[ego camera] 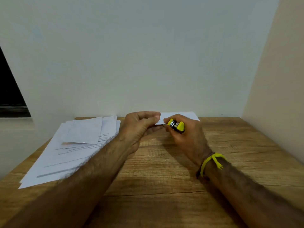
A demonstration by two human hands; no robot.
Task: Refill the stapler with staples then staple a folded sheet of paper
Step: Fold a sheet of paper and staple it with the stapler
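Both forearms are reaching over the wooden counter [164,178]. My right hand [185,137] is gripping the yellow stapler [176,125], its mouth biting the folded sheet [179,116], which my left hand [139,127] is pinching. Printed papers [70,148] are lying at left.

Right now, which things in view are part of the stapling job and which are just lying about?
In use:
- yellow stapler, gripped in the right hand
- folded white sheet, pinched at its near edge by the left hand

Lying about:
- stack of printed papers on the wooden table
- smaller folded paper on top of that stack
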